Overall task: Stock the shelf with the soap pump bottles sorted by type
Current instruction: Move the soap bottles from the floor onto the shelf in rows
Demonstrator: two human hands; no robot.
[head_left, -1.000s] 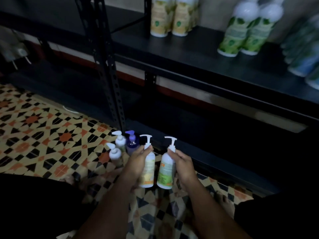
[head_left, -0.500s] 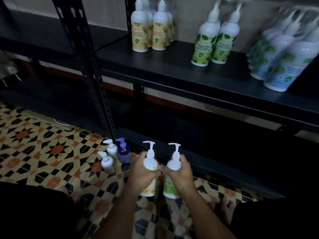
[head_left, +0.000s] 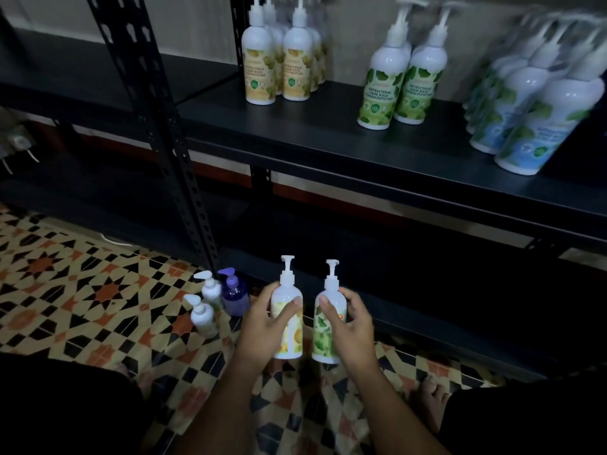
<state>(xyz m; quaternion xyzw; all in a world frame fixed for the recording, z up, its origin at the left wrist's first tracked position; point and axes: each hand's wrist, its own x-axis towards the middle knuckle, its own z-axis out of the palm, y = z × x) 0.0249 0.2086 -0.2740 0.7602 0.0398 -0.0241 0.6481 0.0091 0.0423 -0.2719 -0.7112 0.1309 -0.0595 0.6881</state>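
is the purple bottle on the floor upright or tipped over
Upright: the purple bottle stands on the tiled floor, pump on top.

Two held bottles (head_left: 287, 323) stood side by side before the shelf (head_left: 328, 139); three small bottles (head_left: 213, 303) sat left of them on the floor (head_left: 82, 307).

— What's in the hands?
— The left hand (head_left: 262, 326) grips a yellow-label pump bottle (head_left: 288, 323); the right hand (head_left: 353, 323) grips a green-label pump bottle (head_left: 325, 336), both upright, side by side above the tiled floor (head_left: 82, 307).
— And the shelf (head_left: 328, 139)?
— Yellow-label bottles (head_left: 279, 64) at left, green-label bottles (head_left: 397, 80) in the middle, blue-label bottles (head_left: 532, 106) at right.
— On the floor?
— Two small white bottles (head_left: 205, 307) beside a purple bottle (head_left: 235, 295).
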